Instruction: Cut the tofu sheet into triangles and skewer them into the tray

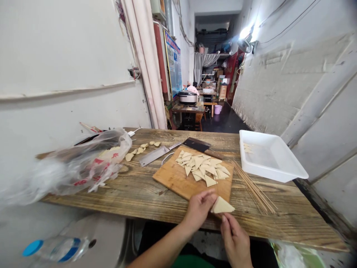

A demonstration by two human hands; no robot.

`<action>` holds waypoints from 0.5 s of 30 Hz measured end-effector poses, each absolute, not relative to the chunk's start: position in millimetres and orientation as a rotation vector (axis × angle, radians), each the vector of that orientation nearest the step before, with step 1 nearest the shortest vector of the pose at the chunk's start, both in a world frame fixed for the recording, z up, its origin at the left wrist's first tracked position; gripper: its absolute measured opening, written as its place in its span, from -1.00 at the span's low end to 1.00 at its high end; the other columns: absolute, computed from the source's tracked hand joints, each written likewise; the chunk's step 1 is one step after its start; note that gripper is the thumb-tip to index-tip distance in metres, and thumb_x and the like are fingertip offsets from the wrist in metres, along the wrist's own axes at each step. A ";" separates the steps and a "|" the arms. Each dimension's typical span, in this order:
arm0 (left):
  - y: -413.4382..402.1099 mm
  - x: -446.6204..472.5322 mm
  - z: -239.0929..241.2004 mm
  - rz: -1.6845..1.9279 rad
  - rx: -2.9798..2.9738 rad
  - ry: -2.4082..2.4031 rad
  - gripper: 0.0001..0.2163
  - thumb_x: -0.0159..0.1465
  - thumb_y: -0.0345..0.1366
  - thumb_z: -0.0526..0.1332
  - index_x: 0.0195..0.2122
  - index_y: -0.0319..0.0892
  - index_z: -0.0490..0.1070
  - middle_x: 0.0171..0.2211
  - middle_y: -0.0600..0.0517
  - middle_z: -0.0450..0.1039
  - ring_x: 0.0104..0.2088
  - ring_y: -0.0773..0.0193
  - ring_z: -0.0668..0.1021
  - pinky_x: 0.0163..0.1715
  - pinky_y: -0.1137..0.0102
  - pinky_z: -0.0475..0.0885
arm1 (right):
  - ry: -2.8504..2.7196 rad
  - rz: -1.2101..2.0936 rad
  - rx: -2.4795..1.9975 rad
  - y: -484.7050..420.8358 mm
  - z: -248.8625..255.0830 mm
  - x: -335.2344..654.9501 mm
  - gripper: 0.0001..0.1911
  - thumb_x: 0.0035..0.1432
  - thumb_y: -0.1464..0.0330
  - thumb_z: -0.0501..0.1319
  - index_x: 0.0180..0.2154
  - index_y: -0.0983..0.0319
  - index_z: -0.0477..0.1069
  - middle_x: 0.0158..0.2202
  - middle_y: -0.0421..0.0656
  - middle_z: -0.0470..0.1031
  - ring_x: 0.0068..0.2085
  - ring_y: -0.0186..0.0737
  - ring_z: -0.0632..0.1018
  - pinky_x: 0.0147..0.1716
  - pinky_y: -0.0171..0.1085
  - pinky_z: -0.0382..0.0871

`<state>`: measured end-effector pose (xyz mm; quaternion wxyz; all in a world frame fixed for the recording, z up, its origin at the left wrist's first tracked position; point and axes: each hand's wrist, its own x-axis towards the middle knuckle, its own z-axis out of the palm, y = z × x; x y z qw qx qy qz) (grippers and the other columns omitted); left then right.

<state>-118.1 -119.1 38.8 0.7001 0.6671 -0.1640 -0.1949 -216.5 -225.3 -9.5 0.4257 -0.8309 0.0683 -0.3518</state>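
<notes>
Worked at the near edge of the wooden table (134, 197), by the near right corner of the cutting board (173, 176), with a bundle of thin sticks (252, 188) lying apart to the right. With the left hand (198, 208) closed in a pinch and the right hand (236, 238) just below, thumb and forefinger drawn close together, held a pale triangular slice (223, 206) by its left end, long side lowest and running left to right, right fingertips at or just under that edge. Could not tell anything gripped in the right hand, nor count layers behind the front face.
</notes>
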 end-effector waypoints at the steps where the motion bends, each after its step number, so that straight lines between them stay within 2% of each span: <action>1: -119.5 -109.3 36.4 -0.280 1.639 -0.462 -0.64 0.22 -0.14 0.16 -0.02 -0.21 0.44 -0.15 -0.13 0.49 -0.13 0.09 0.47 -0.08 0.24 0.33 | 0.215 -0.850 -2.058 -229.1 -11.6 -217.3 -0.71 0.24 0.28 0.05 -0.22 0.33 0.45 -0.54 -0.15 0.52 -0.59 -0.34 0.52 -0.55 -0.46 0.41; 4: -120.3 -80.8 32.4 0.087 2.081 -0.884 -0.70 0.26 -0.35 0.09 0.01 -0.10 0.40 0.09 -0.15 0.32 0.13 0.01 0.28 0.13 0.08 0.09 | 0.304 -0.751 -1.993 -238.4 -15.8 -219.8 -0.66 0.24 0.22 0.05 -0.21 0.33 0.45 -0.63 -0.21 0.42 -0.63 -0.35 0.45 -0.61 -0.45 0.36; 6: -121.4 -65.4 33.3 0.155 2.240 -1.172 -0.66 0.26 -0.45 0.03 0.03 -0.07 0.36 0.14 -0.13 0.27 0.20 0.04 0.19 0.19 0.01 -0.11 | 0.319 -0.705 -1.948 -241.9 -17.1 -221.3 -0.65 0.24 0.19 0.05 -0.21 0.31 0.45 -0.63 -0.22 0.40 -0.63 -0.35 0.43 -0.63 -0.45 0.32; 9: -124.5 -51.6 39.0 0.166 2.328 -1.434 -0.67 0.27 -0.50 0.00 0.01 -0.09 0.33 0.08 -0.13 0.33 0.21 0.11 0.19 0.21 -0.01 -0.28 | 0.327 -0.687 -1.900 -243.6 -18.9 -223.5 -0.63 0.23 0.16 0.05 -0.22 0.31 0.46 -0.61 -0.21 0.42 -0.62 -0.36 0.42 -0.63 -0.45 0.32; 15: -131.4 -40.4 46.4 0.177 2.345 -1.531 -0.73 0.27 -0.51 -0.02 -0.11 -0.16 0.39 -0.08 -0.13 0.44 0.15 0.18 0.26 0.22 0.05 -0.31 | 0.331 -0.697 -1.894 -243.6 -21.6 -228.8 -0.64 0.23 0.18 0.05 -0.21 0.32 0.46 -0.56 -0.17 0.47 -0.60 -0.35 0.44 -0.59 -0.45 0.35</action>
